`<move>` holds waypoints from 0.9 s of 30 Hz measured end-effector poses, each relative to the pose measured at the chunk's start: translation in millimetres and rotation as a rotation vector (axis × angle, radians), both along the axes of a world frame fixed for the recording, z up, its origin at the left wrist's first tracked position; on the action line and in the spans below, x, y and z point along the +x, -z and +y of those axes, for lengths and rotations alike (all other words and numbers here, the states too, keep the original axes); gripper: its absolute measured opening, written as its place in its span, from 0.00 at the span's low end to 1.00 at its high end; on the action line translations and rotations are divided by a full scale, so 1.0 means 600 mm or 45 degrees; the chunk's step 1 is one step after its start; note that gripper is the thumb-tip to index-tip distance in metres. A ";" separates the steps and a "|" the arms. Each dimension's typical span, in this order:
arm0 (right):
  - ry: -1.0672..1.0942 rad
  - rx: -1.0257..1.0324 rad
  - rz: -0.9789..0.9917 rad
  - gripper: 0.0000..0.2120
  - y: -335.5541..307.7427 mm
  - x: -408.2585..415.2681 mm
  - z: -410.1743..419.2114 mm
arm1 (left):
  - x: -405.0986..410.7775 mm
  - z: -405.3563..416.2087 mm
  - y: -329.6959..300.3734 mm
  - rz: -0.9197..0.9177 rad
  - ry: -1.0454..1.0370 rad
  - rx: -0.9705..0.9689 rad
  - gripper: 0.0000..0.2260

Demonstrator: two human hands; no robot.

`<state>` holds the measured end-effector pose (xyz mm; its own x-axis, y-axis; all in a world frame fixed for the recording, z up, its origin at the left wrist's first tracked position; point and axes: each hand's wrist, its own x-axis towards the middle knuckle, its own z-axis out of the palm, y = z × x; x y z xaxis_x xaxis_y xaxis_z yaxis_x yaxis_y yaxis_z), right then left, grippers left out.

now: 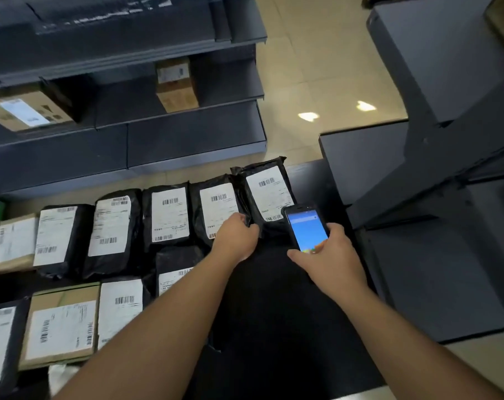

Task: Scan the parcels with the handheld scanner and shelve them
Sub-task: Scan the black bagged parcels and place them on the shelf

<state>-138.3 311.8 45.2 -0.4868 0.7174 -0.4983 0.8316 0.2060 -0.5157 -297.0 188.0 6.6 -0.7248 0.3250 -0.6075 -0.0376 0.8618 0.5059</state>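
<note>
Both bare arms are reaching fwd, the left hand (pixel 237 237) curling its fingers (pixel 252 226) tight & pinching w/ knuckles up, the right hand (pixel 333 255) wrapping its fingers round what it's holding, thumb (pixel 298 256) sticking out left.

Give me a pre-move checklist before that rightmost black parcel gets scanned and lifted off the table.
1. Right hand holds the handheld scanner, screen lit: ok.
2. Left hand grips the black parcel at its near edge: ok.
3. Label barcode face up and uncovered: ok.
4. Scanner aimed at that barcode: cannot tell.
5. Scan already registered on screen: cannot tell, text too small.
6. Free space on the shelf beyond the table: ok.
</note>
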 end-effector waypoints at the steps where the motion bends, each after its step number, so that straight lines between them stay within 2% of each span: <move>1: 0.001 0.000 -0.011 0.48 0.007 -0.005 0.006 | -0.007 0.010 0.010 -0.004 -0.013 -0.010 0.17; 7: 0.027 -0.021 -0.030 0.48 0.040 -0.029 0.032 | -0.054 0.067 0.070 -0.069 -0.145 -0.017 0.15; 11: 0.036 -0.038 -0.036 0.47 0.053 -0.043 0.046 | -0.071 0.094 0.097 -0.155 -0.270 -0.036 0.10; 15: 0.043 -0.045 -0.044 0.45 0.058 -0.053 0.051 | -0.081 0.113 0.118 -0.237 -0.432 -0.049 0.12; 22: 0.057 -0.053 -0.060 0.46 0.061 -0.043 0.053 | -0.090 0.131 0.135 -0.175 -0.378 -0.092 0.14; 27: 0.058 -0.075 -0.054 0.45 0.058 -0.025 0.053 | -0.079 0.124 0.122 -0.134 -0.378 0.055 0.09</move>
